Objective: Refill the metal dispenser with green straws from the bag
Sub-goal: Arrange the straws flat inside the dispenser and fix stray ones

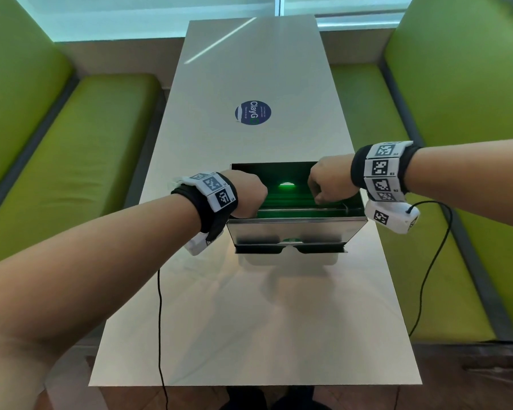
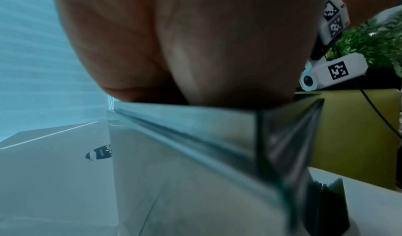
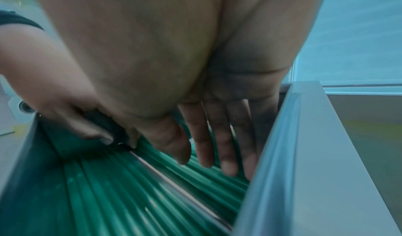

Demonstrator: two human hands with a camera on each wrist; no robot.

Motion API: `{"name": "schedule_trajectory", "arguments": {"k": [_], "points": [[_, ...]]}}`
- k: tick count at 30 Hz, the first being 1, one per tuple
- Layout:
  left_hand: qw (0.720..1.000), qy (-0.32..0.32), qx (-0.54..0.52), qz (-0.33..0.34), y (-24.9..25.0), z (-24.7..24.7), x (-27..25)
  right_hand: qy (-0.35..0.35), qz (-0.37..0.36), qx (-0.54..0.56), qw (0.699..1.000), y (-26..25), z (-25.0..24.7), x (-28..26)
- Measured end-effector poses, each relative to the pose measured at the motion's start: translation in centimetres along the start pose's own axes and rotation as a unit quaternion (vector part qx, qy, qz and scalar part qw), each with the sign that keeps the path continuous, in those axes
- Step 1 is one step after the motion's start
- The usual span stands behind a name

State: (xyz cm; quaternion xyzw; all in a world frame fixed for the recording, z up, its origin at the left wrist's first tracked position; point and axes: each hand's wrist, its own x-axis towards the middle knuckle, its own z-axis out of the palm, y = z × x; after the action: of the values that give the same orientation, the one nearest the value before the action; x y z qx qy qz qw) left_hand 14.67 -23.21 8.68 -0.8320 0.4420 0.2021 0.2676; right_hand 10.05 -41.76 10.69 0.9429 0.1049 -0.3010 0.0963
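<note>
Right now my 2 forearms reach out over the bare near half of the steel table [image 1: 249, 321], each wrist strapped with a black band carrying white marker tags, and a black cable hangs from each wrist. Further on, the metal dispenser [image 1: 293, 232] stands in the middle of the table with its top open. My left hand [image 1: 246, 193] dips over the dispenser's left end; from the right wrist camera its fingers [image 3: 87, 129] are curled and pressed down at the far end of the green straws [image 3: 121, 179], though I cannot tell whether they actually pinch any. My right hand [image 1: 329, 182] reaches in at the right end, and its fingers [image 3: 226, 147] are straight and close together, laid along the inside of the side wall, tips touching the straws. They lie side by side lengthwise inside the box, with a thin metal rod across them. Beyond the dispenser sits a round dark blue sticker [image 1: 253, 113] on the tabletop. Green padded benches [image 1: 80, 161] flank the table on both sides
</note>
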Motion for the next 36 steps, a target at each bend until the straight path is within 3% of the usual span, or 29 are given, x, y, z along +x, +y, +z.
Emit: {"name": "schedule_trajectory", "arguments": {"k": [3, 12, 17, 22, 29, 36], "points": [[1.000, 0.022, -0.021, -0.002, -0.6, -0.3, 0.2, 0.034, 0.008, 0.001, 0.999, 0.3, 0.0, 0.5], [0.999, 0.032, -0.013, 0.013, -0.6, 0.0, 0.4, 0.013, 0.023, -0.022, 0.999, 0.3, 1.1, 0.9], [0.991, 0.090, -0.090, 0.040, -0.6, 0.0, -0.2, 0.034, -0.057, 0.077, 0.995, 0.9, 0.4, -0.2], [0.992, 0.036, -0.100, 0.072, -0.2, 0.5, -0.2, -0.051, -0.089, 0.021, 0.994, -0.2, 1.2, -0.2], [0.993, 0.015, -0.092, 0.079, 0.1, -0.3, -0.9, -0.031, -0.100, 0.057, 0.993, -0.3, 0.4, -0.2], [0.991, -0.046, -0.080, 0.092, 0.2, -0.9, -1.0, -0.092, -0.079, 0.041, 0.992, -1.2, 1.0, -0.6]]}}
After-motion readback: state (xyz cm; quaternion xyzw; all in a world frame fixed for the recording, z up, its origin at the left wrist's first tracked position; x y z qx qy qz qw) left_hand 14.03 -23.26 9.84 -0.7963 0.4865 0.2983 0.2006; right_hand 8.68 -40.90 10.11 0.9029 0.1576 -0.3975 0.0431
